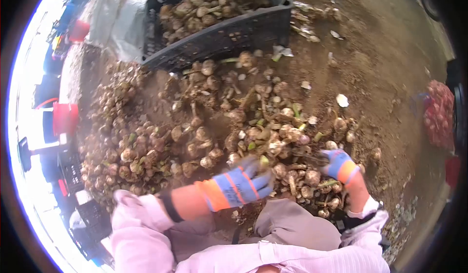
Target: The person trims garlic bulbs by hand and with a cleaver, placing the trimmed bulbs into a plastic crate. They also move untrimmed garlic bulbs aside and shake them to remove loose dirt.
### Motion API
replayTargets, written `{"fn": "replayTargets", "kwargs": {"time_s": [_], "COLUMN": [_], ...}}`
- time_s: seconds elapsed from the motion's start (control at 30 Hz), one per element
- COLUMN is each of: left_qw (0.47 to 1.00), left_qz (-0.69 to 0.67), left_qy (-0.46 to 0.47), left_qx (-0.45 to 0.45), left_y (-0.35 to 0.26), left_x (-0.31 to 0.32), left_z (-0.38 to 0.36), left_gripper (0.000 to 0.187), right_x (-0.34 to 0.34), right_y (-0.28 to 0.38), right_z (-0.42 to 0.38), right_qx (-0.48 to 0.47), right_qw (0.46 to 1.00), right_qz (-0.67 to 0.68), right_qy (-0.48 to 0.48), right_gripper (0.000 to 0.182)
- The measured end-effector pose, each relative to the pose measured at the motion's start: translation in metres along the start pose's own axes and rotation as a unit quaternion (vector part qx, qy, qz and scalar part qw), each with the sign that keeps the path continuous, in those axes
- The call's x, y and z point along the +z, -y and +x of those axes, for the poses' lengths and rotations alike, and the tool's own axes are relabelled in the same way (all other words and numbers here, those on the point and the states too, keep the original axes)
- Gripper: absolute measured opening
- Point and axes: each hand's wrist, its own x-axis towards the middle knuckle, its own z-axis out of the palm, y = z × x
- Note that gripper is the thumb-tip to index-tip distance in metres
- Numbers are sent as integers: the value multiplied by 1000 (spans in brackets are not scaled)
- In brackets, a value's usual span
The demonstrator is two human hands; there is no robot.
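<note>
Loose garlic bulbs [277,146], brown with soil and some with short green stems, lie heaped on the dirt ground before me. My left hand [241,184], in a blue and orange glove, reaches over the near side of the heap. Its fingertips are smeared by motion beside a yellowish-green piece [263,162]. At the right side of the heap, my right hand [340,166], gloved alike, has its fingers curled inward among the bulbs. What lies in those fingers cannot be made out.
Beyond the heap stands a black plastic crate [219,36] partly filled with garlic, with a whitish sack [118,21] against its left end. More bulbs [129,153] spread leftward. A red mesh bag [438,114] is at far right, and a red container [65,119] at left.
</note>
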Motion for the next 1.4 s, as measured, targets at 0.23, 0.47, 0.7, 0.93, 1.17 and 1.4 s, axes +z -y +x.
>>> {"fn": "replayTargets", "kwargs": {"time_s": [0.23, 0.47, 0.7, 0.93, 1.17, 1.4], "left_qw": [572, 695, 697, 760, 450, 712], "left_qz": [-16, -34, -61, -34, 119, -124], "left_qy": [711, 441, 468, 421, 704, 206], "left_qx": [-409, -567, -540, -494, -536, -660], "left_y": [67, 106, 137, 124, 112, 107], "left_x": [-85, 0, 89, 3, -107, 60], "left_z": [-184, -180, -175, -175, -275, -180], "left_gripper": [53, 68, 69, 51, 36, 57], "right_x": [16, 16, 35, 36, 42, 34], "right_y": [-10, 46, 52, 60, 44, 81], "right_z": [-10, 19, -5, 2, 17, 21], "right_qx": [177, 88, 99, 77, 100, 33], "right_qw": [775, 858, 919, 902, 883, 883], "right_qz": [605, 505, 375, 420, 445, 458], "right_qy": [-38, -33, -66, -65, -105, -99], "right_gripper": [28, 30, 22, 21, 23, 19]}}
